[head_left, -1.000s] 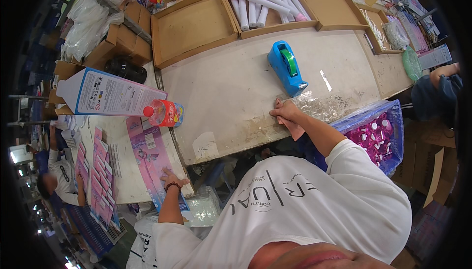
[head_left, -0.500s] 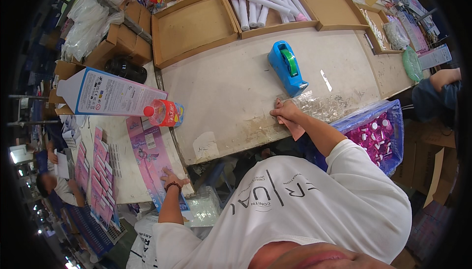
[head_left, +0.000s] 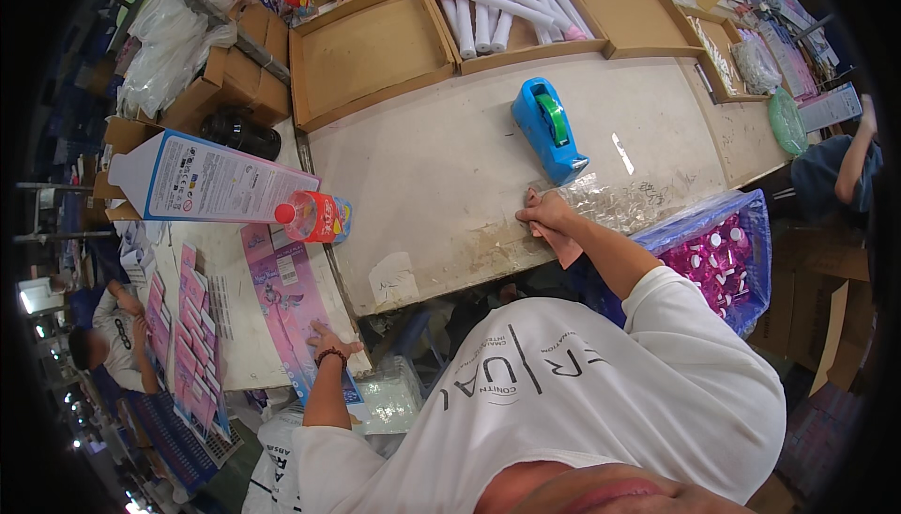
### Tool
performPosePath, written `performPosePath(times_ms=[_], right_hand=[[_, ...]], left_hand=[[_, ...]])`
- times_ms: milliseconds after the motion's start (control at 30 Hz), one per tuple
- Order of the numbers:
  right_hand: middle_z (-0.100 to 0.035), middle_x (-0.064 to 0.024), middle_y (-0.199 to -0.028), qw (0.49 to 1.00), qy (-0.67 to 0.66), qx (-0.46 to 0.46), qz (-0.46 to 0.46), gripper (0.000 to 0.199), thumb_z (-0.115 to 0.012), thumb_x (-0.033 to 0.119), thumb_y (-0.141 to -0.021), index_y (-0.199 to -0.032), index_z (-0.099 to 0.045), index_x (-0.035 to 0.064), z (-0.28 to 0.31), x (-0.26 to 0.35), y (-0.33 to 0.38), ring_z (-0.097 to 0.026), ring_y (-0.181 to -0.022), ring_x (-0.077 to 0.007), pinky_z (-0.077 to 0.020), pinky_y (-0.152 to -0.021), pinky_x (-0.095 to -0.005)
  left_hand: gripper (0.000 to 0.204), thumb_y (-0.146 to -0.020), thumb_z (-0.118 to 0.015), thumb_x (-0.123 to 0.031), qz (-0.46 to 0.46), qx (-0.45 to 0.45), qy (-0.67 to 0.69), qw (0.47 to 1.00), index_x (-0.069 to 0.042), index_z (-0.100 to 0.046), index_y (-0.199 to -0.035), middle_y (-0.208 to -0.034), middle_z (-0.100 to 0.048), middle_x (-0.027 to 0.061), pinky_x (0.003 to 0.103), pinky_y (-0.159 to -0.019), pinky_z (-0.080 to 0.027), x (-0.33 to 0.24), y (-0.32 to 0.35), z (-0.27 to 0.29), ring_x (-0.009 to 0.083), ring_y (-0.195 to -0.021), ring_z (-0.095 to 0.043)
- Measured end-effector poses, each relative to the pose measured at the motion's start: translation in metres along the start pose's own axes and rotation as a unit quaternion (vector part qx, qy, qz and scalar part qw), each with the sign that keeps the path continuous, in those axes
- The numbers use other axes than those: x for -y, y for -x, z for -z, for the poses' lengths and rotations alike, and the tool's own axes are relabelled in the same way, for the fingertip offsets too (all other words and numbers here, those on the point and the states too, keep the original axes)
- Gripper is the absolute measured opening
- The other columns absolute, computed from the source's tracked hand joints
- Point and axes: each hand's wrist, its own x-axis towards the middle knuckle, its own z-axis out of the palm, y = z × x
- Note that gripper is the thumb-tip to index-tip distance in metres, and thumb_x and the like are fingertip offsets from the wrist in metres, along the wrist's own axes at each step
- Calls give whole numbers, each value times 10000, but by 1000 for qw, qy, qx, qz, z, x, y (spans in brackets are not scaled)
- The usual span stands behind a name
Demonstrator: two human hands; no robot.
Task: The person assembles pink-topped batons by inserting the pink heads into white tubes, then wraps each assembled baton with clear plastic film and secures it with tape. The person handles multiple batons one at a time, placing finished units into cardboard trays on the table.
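Note:
My right hand (head_left: pixel 547 214) rests near the front edge of the worktable, its fingers closed on a pinkish cloth (head_left: pixel 563 246) whose loose end hangs toward me. Just beyond it stands a blue tape dispenser (head_left: pixel 546 134) with a green roll. My left hand (head_left: pixel 330 340), a beaded bracelet at the wrist, lies with fingers apart on a flat pink and blue printed carton (head_left: pixel 286 284) at the left. Next to that carton, a bottle with a red cap and red label (head_left: pixel 317 217) stands by a tall printed box (head_left: pixel 221 176).
Cardboard trays (head_left: pixel 371 54) line the back, one with white pink-headed wands (head_left: pixel 497 7). At right, a blue-lined crate (head_left: pixel 718 260) holds magenta bottles. Overlapping pink cartons (head_left: pixel 195 354) lie far left. Other people sit at left (head_left: pixel 117 336) and right (head_left: pixel 831 171).
Both my hands stay where they were. The person at the right has raised a forearm, and the person at the far left has brought their hands together.

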Motion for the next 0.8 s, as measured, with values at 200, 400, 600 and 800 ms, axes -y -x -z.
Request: performPosePath(times_ms=[200, 400, 600, 800], right_hand=[[-643, -96, -635, 1000, 3, -5, 3, 373, -804, 305, -656, -611, -604, -8, 0, 0, -1, -623, -584, -179, -507, -588, -328], [-647, -97, -636, 1000, 16, -12, 2, 372, -805, 308, -653, -615, -612, -8, -1, -1, -3, -630, -591, -182, -509, -597, -323], [-635, -97, -604, 1000, 2, -8, 9, 342, -790, 263, -672, -588, -592, -2, 2, 13, 12, -616, -535, -169, -506, -553, -318], [-623, -102, -583, 1000, -21, -9, 11, 326, -779, 224, -685, -575, -576, -6, 0, 16, 14, -607, -497, -171, -508, -499, -319]], left_hand=[[1370, -592, -875, -388, 3, 1, -1, 1000, -105, 141, -1467, -1482, -67, 323, 423, -1000, -435, -1, 0, 0, 425, -1225, -458], [1378, -583, -881, -379, -2, -5, 7, 1000, -101, 139, -1467, -1480, -84, 315, 420, -999, -435, 0, 1, 1, 415, -1225, -460], [1390, -577, -885, -370, 2, 1, 15, 1000, -95, 149, -1464, -1484, -77, 314, 419, -1012, -420, -1, 0, 1, 405, -1255, -432], [1398, -570, -887, -375, 6, 16, 15, 1000, -90, 151, -1462, -1485, -59, 330, 426, -1030, -400, -1, -1, 2, 402, -1287, -399]])
